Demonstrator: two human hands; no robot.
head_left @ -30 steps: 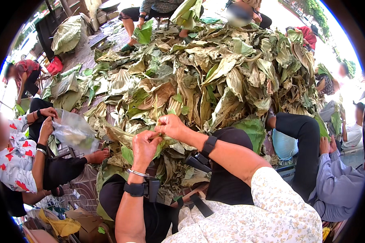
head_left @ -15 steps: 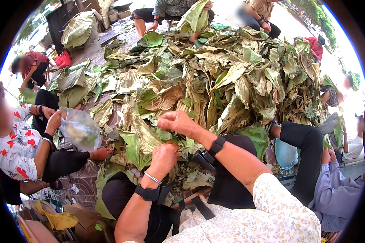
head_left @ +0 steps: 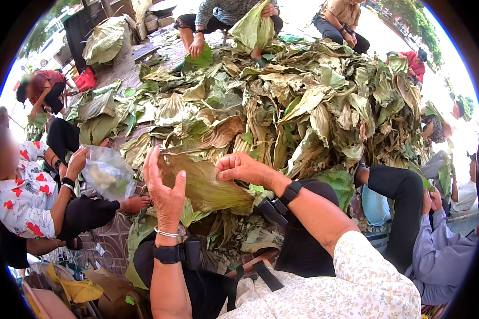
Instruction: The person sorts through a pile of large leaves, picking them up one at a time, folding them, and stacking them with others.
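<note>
A broad, olive-brown dried leaf is spread out in front of me above my knees. My right hand pinches its upper right edge between thumb and fingers. On the leaf's left side, my left hand is raised with fingers stretched and thumb apart, holding nothing; I cannot tell whether its palm touches the leaf. Just beyond both hands rises a large heap of dried leaves, brown and pale green, crumpled and layered. Beneath the leaf, a greener leaf shows partly.
At my left, a person in a heart-patterned shirt holds a clear plastic bag. Across the heap, a seated person handles a large green leaf. On the right sit a person's bent black-trousered leg and a light-blue bag. Cardboard and a yellow cloth lie lower left.
My left hand has opened and moved up and left from near the right hand. A broad leaf now lies spread between them. Across the heap, the person's hand has lifted a green leaf.
</note>
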